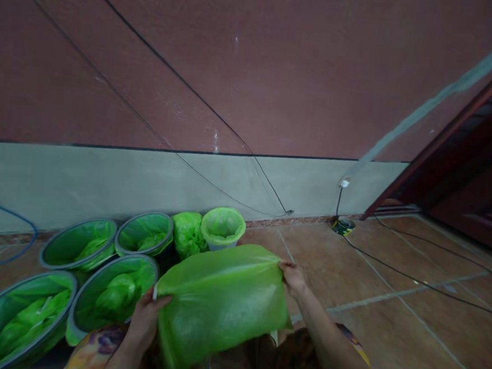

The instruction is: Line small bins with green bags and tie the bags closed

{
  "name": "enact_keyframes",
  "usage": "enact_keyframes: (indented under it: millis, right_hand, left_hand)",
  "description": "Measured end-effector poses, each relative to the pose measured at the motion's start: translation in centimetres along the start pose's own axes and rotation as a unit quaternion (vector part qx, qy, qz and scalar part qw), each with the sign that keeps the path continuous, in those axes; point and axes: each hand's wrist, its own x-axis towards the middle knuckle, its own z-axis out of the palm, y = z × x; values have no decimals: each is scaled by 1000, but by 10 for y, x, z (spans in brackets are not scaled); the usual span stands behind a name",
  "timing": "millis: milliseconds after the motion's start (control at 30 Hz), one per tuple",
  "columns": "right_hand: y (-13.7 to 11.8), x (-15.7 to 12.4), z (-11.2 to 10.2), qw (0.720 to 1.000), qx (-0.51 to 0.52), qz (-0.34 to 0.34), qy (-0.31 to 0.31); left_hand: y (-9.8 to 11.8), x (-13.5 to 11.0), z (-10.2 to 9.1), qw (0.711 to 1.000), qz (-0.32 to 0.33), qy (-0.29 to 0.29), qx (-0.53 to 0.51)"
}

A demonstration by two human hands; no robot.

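Note:
A green plastic bag is spread wide between my two hands in front of my knees. My left hand pinches its upper left corner, close to the rim of a grey bin. The upper right corner is gripped by my right hand, out over the tiled floor. Whatever stands directly below the bag is mostly hidden by it. Left of my left hand sits a grey bin lined with green plastic, a crumpled heap inside. Beyond the bag, a small white bucket has a green liner folded over its rim.
More lined bins crowd the left side. A bulging green bag stands beside the small bucket. A blue hose lies far left. Right, a black cable crosses the tiles from a cable reel by the doorway.

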Motion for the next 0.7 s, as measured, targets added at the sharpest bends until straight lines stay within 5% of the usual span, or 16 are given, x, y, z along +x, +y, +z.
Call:
enact_keyframes:
  millis: [133, 233, 433, 567, 700]
  right_hand:
    - [-39, 3, -17, 992, 124, -4, -28]
    - [-69, -5, -30, 975, 195, -33, -104]
    - [-95, -15, -38, 958, 148, -77, -235]
    - [-93, -11, -40, 967, -31, -136, -215]
    - [-96, -14, -47, 914, -272, -253, -165]
  left_hand:
    - [19, -1, 4, 994, 111, -9, -6]
    - [35, -5, 5, 988, 150, -4, 26]
    - [62, -12, -2, 958, 226, -33, 173]
    - [73, -4, -11, 877, 308, 0, 368]
    - [78, 5, -19, 759, 359, 25, 543]
